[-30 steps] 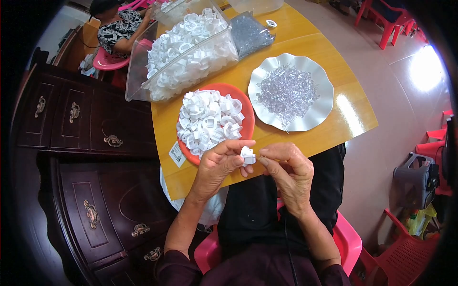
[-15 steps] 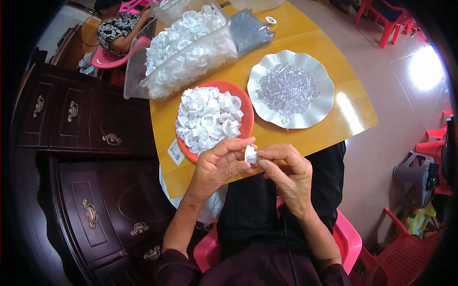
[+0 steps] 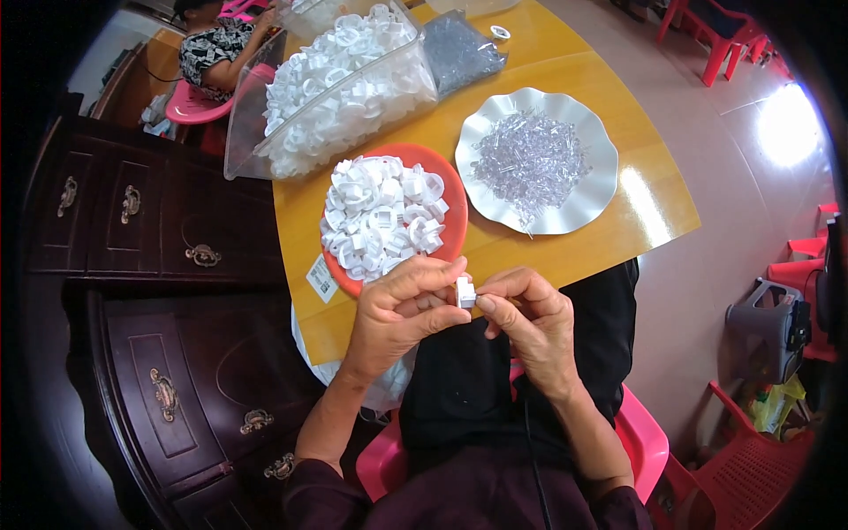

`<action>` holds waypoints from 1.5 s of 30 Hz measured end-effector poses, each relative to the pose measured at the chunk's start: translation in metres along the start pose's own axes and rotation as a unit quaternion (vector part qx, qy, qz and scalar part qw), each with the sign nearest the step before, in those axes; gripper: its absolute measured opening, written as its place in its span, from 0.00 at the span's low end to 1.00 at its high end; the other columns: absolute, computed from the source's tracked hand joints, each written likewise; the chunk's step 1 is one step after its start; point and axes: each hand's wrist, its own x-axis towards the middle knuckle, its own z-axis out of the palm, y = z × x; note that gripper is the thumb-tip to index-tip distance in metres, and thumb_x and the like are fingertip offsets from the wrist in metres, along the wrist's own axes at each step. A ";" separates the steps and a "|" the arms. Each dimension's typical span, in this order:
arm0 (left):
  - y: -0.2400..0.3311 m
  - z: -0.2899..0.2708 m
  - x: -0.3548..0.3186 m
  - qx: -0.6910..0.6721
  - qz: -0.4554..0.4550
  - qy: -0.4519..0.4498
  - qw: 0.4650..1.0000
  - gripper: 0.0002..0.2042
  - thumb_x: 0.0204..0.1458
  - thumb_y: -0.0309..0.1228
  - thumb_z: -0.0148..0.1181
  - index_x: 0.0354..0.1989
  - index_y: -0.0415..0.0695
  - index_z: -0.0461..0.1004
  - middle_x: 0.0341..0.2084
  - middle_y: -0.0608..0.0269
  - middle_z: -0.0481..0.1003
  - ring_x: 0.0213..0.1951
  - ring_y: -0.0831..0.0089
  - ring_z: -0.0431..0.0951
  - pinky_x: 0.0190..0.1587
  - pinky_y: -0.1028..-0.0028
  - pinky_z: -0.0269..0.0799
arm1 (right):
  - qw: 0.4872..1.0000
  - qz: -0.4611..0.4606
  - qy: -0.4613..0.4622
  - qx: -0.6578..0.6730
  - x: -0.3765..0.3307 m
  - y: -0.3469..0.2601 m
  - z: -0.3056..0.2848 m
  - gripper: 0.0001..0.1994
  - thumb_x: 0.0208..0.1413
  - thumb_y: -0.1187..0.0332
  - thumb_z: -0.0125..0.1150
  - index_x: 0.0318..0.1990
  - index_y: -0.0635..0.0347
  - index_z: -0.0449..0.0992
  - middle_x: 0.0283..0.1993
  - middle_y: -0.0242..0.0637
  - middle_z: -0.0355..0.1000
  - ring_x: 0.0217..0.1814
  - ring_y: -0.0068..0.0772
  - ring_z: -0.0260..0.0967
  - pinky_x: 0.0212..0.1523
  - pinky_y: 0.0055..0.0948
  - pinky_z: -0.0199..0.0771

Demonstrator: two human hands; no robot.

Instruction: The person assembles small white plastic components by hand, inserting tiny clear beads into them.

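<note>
My left hand (image 3: 402,305) grips a small white plastic part (image 3: 465,292) between thumb and forefinger, over the near edge of the table. Close against the part's right side, my right hand (image 3: 534,322) has thumb and forefinger pinched together; whatever lies between those tips is too small to make out. Just beyond my left hand, an orange plate (image 3: 455,190) bears a heap of similar white plastic parts (image 3: 384,212). Farther right, a white wavy-rimmed plate (image 3: 603,190) holds a pile of small clear plastic pieces (image 3: 530,159).
A clear bin (image 3: 243,132) full of white parts stands at the far left of the yellow table (image 3: 654,177). Beside it lies a bag of greyish pieces (image 3: 459,53). Dark drawers (image 3: 177,327) flank my left side. Another person (image 3: 216,53) sits beyond the bin.
The white part has turned slightly in my left fingers, and my left thumb has shifted along it. My right fingertips remain beside it. The whole view has shifted a little.
</note>
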 end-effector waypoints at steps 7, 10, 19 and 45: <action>-0.006 0.005 0.011 -0.007 0.003 0.002 1.000 0.22 0.50 0.14 0.64 0.56 0.35 0.73 0.47 0.63 0.70 0.43 0.79 0.75 0.45 0.81 0.77 | 0.997 -0.048 0.031 -0.050 0.006 0.007 -0.002 0.04 0.57 0.74 0.65 0.35 0.64 0.76 0.34 0.31 0.75 0.28 0.15 0.69 0.27 0.16 0.70; 0.001 0.002 0.019 0.030 0.002 -0.014 0.999 0.21 0.50 0.15 0.64 0.55 0.36 0.74 0.46 0.64 0.71 0.41 0.81 0.75 0.44 0.82 0.76 | 0.995 -0.005 0.034 -0.094 0.008 -0.002 -0.006 0.05 0.56 0.74 0.66 0.36 0.64 0.77 0.33 0.32 0.75 0.26 0.15 0.69 0.26 0.17 0.69; 0.081 -0.063 0.115 0.443 0.275 0.185 0.833 0.17 0.51 0.21 0.64 0.51 0.41 0.76 0.36 0.64 0.75 0.34 0.79 0.75 0.37 0.78 0.74 | 0.743 -0.278 0.105 -0.599 0.036 -0.022 -0.035 0.11 0.48 0.68 0.68 0.40 0.50 0.79 0.38 0.28 0.71 0.37 0.30 0.71 0.31 0.30 0.72; 0.012 -0.020 0.069 0.468 0.290 0.073 0.831 0.14 0.46 0.19 0.66 0.43 0.42 0.80 0.48 0.55 0.75 0.50 0.58 0.75 0.51 0.65 0.72 | 0.860 -0.170 0.135 -0.462 0.063 -0.048 -0.047 0.04 0.52 0.75 0.64 0.36 0.59 0.79 0.30 0.32 0.74 0.28 0.28 0.69 0.32 0.26 0.70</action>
